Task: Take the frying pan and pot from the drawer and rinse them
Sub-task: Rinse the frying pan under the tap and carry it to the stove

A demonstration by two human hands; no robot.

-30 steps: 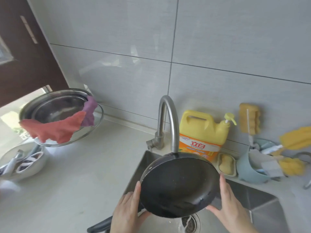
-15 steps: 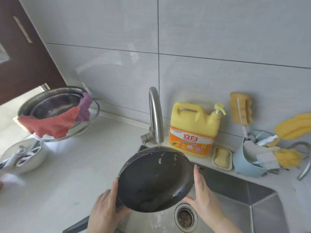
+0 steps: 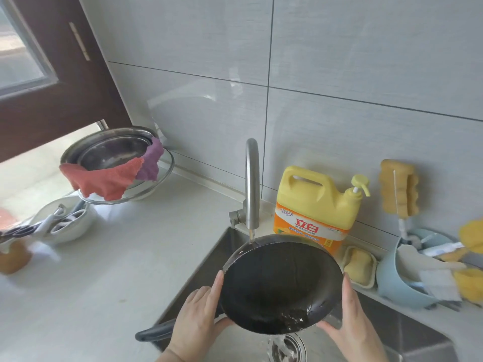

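A black frying pan [image 3: 279, 286] is held tilted over the steel sink [image 3: 423, 338], its inside facing me and its dark handle [image 3: 154, 334] pointing left. My left hand [image 3: 198, 320] grips the pan's left rim and my right hand [image 3: 352, 320] holds its right rim. A thin stream from the curved faucet [image 3: 251, 184] lands on the pan's upper rim, and water pours off the pan's low edge toward the drain [image 3: 286, 348]. No pot from the drawer is in view.
A yellow detergent jug [image 3: 316, 205] stands behind the pan, with a soap dish [image 3: 359, 265] and a blue holder of sponges and brushes [image 3: 407, 283] to its right. On the counter left are stacked metal and glass bowls draped with cloths [image 3: 109, 178] and a white bowl of utensils [image 3: 62, 220].
The pan stays tilted under the faucet in both hands, and water now runs off its lower right edge into the drain. My view has shifted.
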